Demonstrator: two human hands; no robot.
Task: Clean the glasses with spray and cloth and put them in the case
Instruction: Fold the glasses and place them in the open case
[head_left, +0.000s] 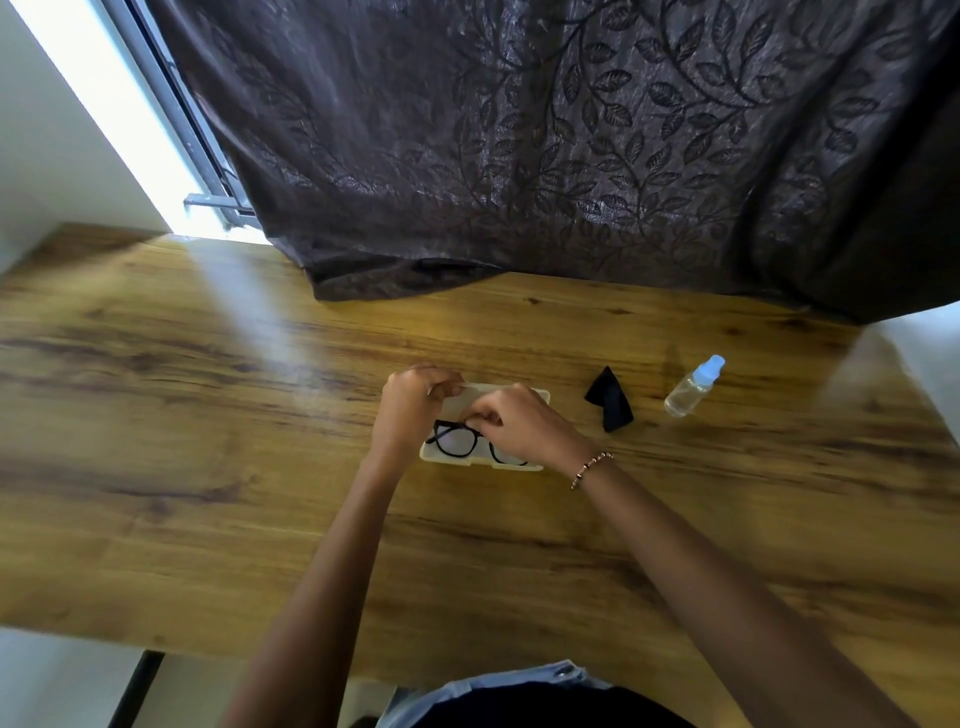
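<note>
Glasses (456, 441) x1 in case (429, 456) x1; cloth (610, 402) x1, spray (693, 388) x1.

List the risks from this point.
1. The right hand pinches the glasses near the lenses, so its fingers may smudge them.
2. The left hand holds the lid of the case while the right fingers are over it. Shutting it early might nip fingers or frame.
3. The bottle sits off to the right of the right arm. A wide sweep could tip it.
</note>
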